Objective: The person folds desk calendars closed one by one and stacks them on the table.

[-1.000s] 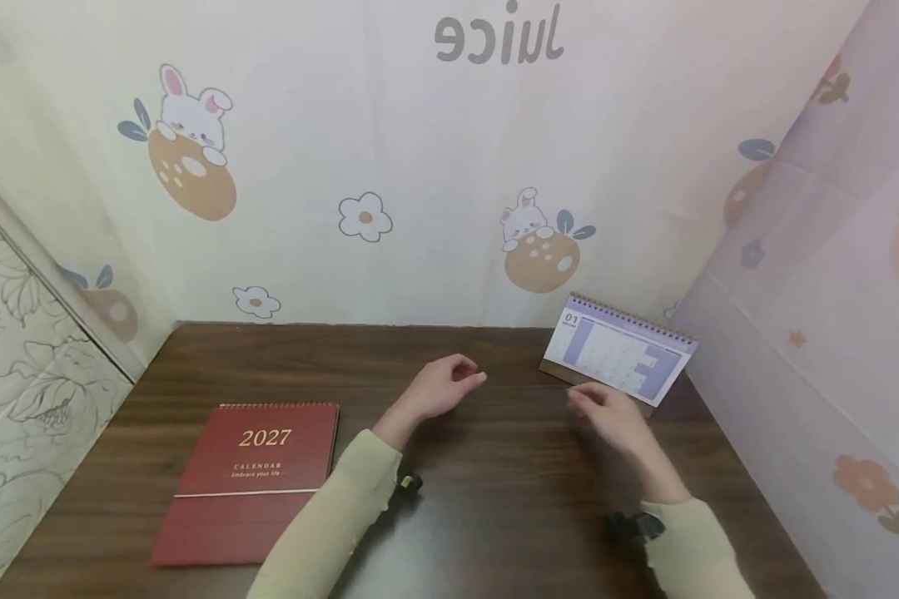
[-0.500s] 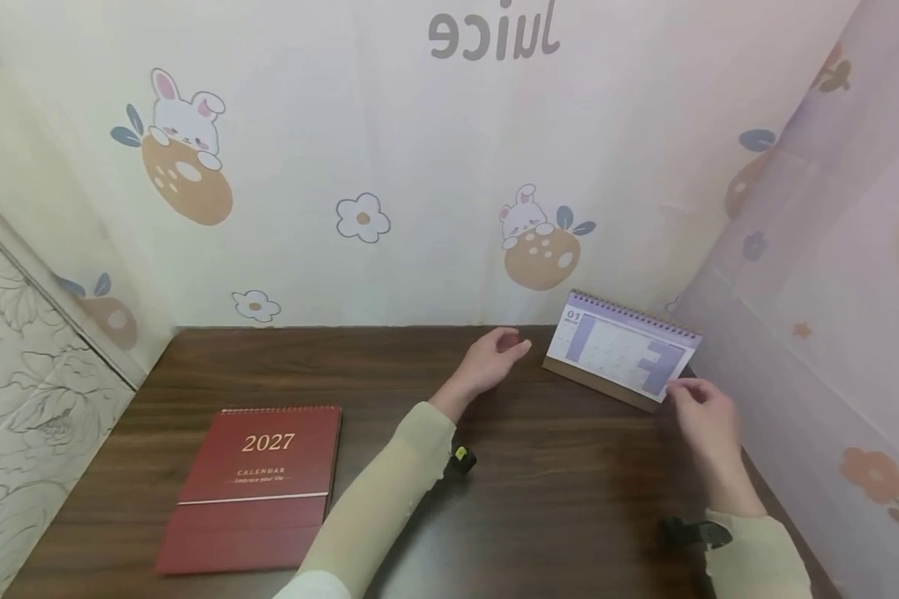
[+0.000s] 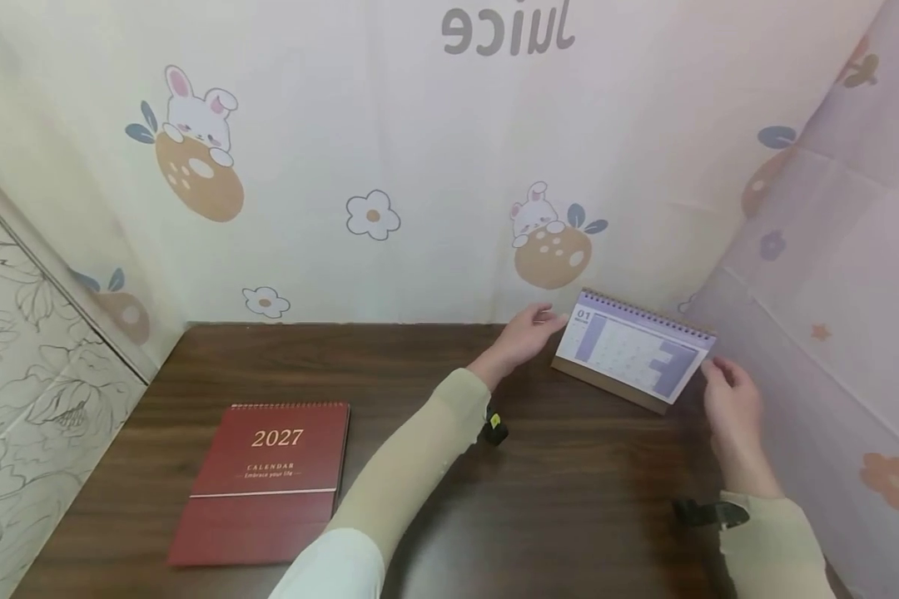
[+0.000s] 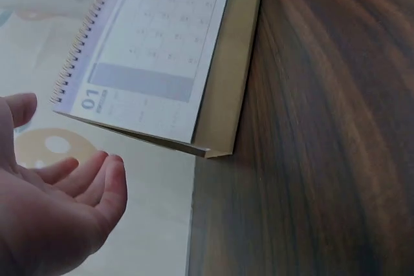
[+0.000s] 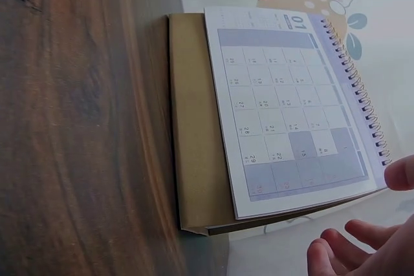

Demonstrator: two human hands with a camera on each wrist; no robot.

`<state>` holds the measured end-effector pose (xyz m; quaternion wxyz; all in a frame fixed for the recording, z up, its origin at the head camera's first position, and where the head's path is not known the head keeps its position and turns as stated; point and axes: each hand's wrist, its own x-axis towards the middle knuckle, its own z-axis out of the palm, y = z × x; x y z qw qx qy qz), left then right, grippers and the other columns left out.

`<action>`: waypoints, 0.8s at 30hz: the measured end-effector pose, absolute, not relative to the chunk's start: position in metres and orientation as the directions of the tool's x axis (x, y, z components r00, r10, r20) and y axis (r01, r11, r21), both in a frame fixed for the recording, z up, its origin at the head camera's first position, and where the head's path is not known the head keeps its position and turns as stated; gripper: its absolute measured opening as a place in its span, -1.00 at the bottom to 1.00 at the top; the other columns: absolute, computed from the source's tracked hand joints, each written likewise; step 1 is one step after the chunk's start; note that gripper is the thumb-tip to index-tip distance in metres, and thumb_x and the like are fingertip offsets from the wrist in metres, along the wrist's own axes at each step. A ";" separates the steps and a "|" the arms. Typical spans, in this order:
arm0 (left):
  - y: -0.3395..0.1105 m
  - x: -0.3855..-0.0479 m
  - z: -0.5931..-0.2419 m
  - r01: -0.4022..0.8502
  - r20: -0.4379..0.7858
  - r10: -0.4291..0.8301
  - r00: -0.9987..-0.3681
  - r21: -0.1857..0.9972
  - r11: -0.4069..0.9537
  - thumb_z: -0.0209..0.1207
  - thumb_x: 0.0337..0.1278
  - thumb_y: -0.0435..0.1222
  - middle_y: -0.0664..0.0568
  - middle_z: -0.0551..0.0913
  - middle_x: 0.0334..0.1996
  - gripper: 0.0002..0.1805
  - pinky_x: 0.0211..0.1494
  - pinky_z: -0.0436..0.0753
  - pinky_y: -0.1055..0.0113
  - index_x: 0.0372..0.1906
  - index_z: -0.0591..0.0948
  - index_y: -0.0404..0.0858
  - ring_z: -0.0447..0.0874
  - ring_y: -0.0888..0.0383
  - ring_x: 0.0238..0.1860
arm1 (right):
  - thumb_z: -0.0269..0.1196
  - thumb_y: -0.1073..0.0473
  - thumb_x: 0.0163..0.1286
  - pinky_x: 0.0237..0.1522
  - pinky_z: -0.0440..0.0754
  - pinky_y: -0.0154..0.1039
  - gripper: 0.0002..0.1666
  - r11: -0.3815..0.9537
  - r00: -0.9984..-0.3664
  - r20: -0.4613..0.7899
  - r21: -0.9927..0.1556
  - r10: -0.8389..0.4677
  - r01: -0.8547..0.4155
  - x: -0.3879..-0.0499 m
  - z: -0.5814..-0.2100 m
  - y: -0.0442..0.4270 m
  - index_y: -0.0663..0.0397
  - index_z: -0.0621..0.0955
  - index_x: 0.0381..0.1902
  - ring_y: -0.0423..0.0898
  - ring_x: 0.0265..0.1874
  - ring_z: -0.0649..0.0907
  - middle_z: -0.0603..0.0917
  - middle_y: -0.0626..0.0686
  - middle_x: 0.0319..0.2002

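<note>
A purple-and-white desk calendar (image 3: 633, 349) on a brown base stands at the back right of the table. Beside its left end is my left hand (image 3: 526, 334), fingers loosely bent; in the left wrist view a gap shows between this hand (image 4: 71, 205) and the calendar (image 4: 155, 50). At the right end is my right hand (image 3: 734, 403). The right wrist view shows its thumb close to the spiral corner and its fingers (image 5: 349, 247) apart from the calendar (image 5: 291, 114); whether the thumb touches cannot be told.
A red 2027 calendar (image 3: 270, 457) lies at the left of the dark wooden table (image 3: 554, 507). A patterned cloth wall (image 3: 434, 166) rises behind the table, and another (image 3: 854, 358) along its right side.
Both hands have moved to the right and farther back, the left toward the desk calendar's left end, the right from its front to its right end. The calendars have stayed in place.
</note>
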<state>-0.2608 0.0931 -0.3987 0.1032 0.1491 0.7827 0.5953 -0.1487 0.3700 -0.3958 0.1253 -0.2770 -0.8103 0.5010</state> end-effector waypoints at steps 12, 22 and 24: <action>0.113 -0.289 -0.387 0.125 -0.035 0.471 -0.881 0.944 0.304 -0.03 0.38 0.25 0.11 0.36 0.43 -0.22 0.41 0.30 0.23 0.51 0.28 -0.10 0.28 0.17 0.43 | -0.18 -0.24 0.57 0.47 0.08 -0.01 -0.19 0.242 -0.838 -0.116 -0.928 0.532 0.282 -0.159 -0.395 0.368 0.14 0.14 0.56 0.08 0.47 0.15 0.12 0.21 0.53; 0.127 -0.289 -0.382 0.130 -0.027 0.502 -0.864 0.952 0.276 -0.10 0.42 0.24 0.11 0.37 0.43 -0.25 0.43 0.27 0.21 0.52 0.28 -0.09 0.27 0.15 0.44 | -0.26 -0.23 0.60 0.49 -0.10 0.02 -0.18 0.212 -0.868 -0.119 -0.945 0.482 0.248 -0.161 -0.401 0.367 0.11 -0.07 0.59 0.09 0.52 -0.03 -0.07 0.19 0.56; 0.128 -0.289 -0.383 0.131 -0.025 0.497 -0.867 0.952 0.277 -0.12 0.44 0.24 0.08 0.41 0.40 -0.26 0.42 0.30 0.22 0.50 0.32 -0.12 0.31 0.14 0.42 | -0.26 -0.24 0.60 0.49 -0.09 0.03 -0.18 0.217 -0.860 -0.124 -0.941 0.494 0.260 -0.161 -0.400 0.367 0.09 -0.07 0.59 0.08 0.53 -0.04 -0.07 0.17 0.57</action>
